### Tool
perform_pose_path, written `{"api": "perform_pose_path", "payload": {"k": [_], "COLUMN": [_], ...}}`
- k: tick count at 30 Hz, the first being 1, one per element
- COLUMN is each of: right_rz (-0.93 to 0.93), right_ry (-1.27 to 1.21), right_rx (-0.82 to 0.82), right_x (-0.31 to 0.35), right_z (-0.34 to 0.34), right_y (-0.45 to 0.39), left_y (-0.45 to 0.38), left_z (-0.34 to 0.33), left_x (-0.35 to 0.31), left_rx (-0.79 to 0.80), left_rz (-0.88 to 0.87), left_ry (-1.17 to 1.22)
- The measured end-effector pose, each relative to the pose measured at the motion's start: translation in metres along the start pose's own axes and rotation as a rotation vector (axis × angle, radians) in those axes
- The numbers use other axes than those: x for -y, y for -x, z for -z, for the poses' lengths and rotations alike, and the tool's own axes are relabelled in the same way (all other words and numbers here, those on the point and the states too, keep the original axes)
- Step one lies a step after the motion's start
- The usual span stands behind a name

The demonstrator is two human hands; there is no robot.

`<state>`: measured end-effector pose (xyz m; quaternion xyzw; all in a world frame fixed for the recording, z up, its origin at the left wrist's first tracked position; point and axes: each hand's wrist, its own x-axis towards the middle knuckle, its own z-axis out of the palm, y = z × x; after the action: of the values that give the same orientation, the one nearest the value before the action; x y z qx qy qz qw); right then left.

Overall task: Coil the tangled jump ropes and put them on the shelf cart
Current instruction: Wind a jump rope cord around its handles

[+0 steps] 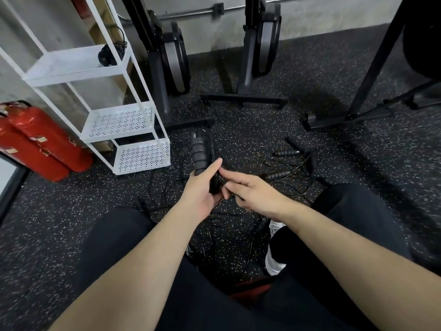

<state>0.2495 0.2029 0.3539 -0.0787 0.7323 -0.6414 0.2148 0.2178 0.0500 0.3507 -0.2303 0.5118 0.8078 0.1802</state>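
Observation:
My left hand (200, 194) grips a pair of black foam jump-rope handles (200, 151) that stick up above my thumb. My right hand (250, 192) pinches the thin black cord right beside those handles, fingers curled round it. A tangle of other jump ropes (284, 174) lies on the floor ahead and to the right, with several ribbed black handles among loose cord. More cord trails down between my knees. The white three-tier shelf cart (119, 123) stands to the left; a coiled black rope (109, 53) sits on its top shelf.
Two red fire extinguishers (40, 142) lean left of the cart. Upright black exercise machines (171, 60) stand against the back wall, and a black rack leg (372, 68) crosses the right side. The floor is speckled black rubber. My dark-trousered legs fill the foreground.

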Motion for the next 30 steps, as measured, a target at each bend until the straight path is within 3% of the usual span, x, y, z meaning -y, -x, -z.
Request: {"api": "perform_pose_path", "payload": {"k": [6, 12, 16, 21, 24, 27, 30], "right_rz": [-0.008, 0.012, -0.084, -0.080, -0.122, -0.200, -0.197], "right_ry": [0.342, 0.320, 0.357, 0.105, 0.193, 0.437, 0.343], "right_rx": [0.086, -0.092, -0.002, 0.201, 0.132, -0.084, -0.043], "right_x": [0.002, -0.002, -0.004, -0.002, -0.003, -0.004, -0.007], "right_z": [-0.002, 0.014, 0.038, 0.065, 0.071, 0.074, 0.082], "right_y": [0.002, 0.003, 0.011, 0.012, 0.012, 0.010, 0.009], "left_y": [0.005, 0.003, 0.011, 0.017, 0.020, 0.023, 0.024], "left_z": [-0.001, -0.003, 0.004, 0.018, 0.024, 0.028, 0.032], "left_x": [0.003, -0.008, -0.021, -0.040, -0.046, -0.046, -0.046], "left_rx": [0.008, 0.020, 0.063, 0.245, 0.365, 0.471, 0.559], "left_rz": [0.073, 0.059, 0.133, 0.205, 0.215, 0.219, 0.221], "left_ry": [-0.031, -0.076, -0.213, -0.104, -0.044, -0.107, -0.147]}}
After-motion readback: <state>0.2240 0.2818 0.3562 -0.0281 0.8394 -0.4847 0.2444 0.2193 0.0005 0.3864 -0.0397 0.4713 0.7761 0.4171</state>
